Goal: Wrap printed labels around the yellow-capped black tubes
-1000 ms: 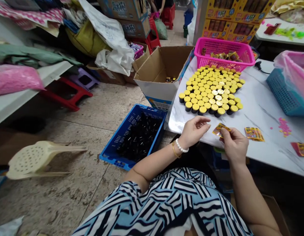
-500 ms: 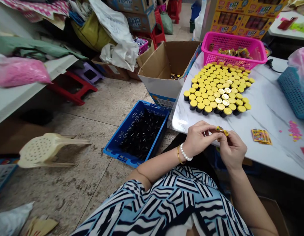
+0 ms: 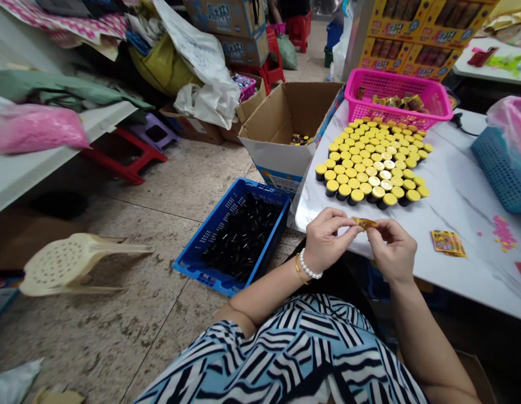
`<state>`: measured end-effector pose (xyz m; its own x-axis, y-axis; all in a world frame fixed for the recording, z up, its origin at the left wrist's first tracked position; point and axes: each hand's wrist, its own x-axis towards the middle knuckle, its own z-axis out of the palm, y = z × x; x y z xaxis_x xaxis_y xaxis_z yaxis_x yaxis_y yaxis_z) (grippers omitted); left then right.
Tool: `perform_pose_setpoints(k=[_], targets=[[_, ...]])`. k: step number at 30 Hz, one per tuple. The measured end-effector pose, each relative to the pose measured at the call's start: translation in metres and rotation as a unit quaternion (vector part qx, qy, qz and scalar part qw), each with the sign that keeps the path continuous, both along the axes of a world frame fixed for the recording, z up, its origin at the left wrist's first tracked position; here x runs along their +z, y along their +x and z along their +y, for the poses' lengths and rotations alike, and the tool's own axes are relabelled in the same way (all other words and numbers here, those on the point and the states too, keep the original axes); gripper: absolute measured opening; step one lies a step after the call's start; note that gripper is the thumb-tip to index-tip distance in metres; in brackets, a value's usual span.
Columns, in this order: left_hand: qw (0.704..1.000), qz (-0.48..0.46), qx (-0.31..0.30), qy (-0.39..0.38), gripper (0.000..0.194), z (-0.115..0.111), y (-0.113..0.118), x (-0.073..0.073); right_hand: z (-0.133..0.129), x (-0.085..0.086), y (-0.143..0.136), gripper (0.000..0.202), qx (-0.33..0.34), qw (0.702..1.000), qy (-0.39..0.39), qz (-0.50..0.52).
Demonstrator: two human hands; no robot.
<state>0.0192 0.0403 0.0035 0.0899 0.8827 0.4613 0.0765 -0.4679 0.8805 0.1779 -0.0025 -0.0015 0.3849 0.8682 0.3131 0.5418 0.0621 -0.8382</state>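
Note:
Between both hands, just over the near table edge, is a small yellow printed label, bent or curled. My left hand pinches its left end between thumb and fingers. The right end is pinched by my right hand. A small stack of similar printed labels lies flat on the table to the right of my right hand. Beyond my hands, many black jars with yellow lids stand upright, packed close together.
Behind the jars is a pink basket holding small yellow pieces. A blue crate of black pieces and an open carton stand left of the table. A teal basket and scattered pink bits are on the right.
Both hands have shifted slightly left, and the label now shows more stretched out between the fingertips. The camera view has tilted up a little.

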Motion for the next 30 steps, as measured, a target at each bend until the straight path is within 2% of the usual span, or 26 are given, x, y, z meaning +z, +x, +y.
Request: perform_pose_setpoints(k=[2,4,6,8,10,13,18,20,23,25,28,30], targets=[[0.993,-0.037,-0.058,-0.094,0.017,0.003,-0.003,-0.001,0.002,0.001,0.003,0.012,0.041,0.999,-0.023,0.002],[0.962,-0.088,-0.123,-0.226,0.025,0.009,-0.005,-0.003,0.006,0.004,0.011,0.015,0.05,0.998,-0.018,-0.023],[0.915,-0.139,-0.168,-0.338,0.03,0.015,-0.007,-0.006,0.014,0.007,0.023,0.019,0.002,0.994,0.015,-0.105],[0.88,-0.168,-0.189,-0.403,0.031,0.02,-0.009,-0.009,0.027,0.009,0.036,0.026,-0.078,0.971,0.045,-0.22],[0.864,-0.173,-0.196,-0.431,0.03,0.023,-0.009,-0.01,0.042,0.008,0.048,0.031,-0.132,0.94,0.036,-0.311],[0.848,-0.178,-0.208,-0.454,0.029,0.024,-0.009,-0.009,0.057,-0.001,0.057,0.026,-0.157,0.918,0.003,-0.364],[0.813,-0.201,-0.241,-0.491,0.034,0.026,-0.008,-0.003,0.052,-0.012,0.058,0.015,-0.144,0.919,0.03,-0.365],[0.811,-0.193,-0.246,-0.495,0.034,0.027,-0.007,-0.001,0.049,-0.012,0.058,0.021,-0.148,0.922,0.033,-0.357],[0.813,-0.19,-0.25,-0.491,0.024,0.027,-0.003,0.001,0.052,-0.01,0.058,0.033,-0.17,0.923,0.021,-0.346],[0.811,-0.201,-0.254,-0.488,0.017,0.028,-0.002,0.001,0.057,-0.009,0.057,0.031,-0.164,0.928,0.008,-0.336],[0.801,-0.222,-0.245,-0.5,0.01,0.032,-0.001,0.0,0.058,-0.006,0.056,0.025,-0.144,0.961,0.022,-0.234],[0.786,-0.239,-0.238,-0.519,0.007,0.035,-0.003,0.001,0.05,-0.004,0.057,0.034,-0.108,0.991,0.038,-0.063]])
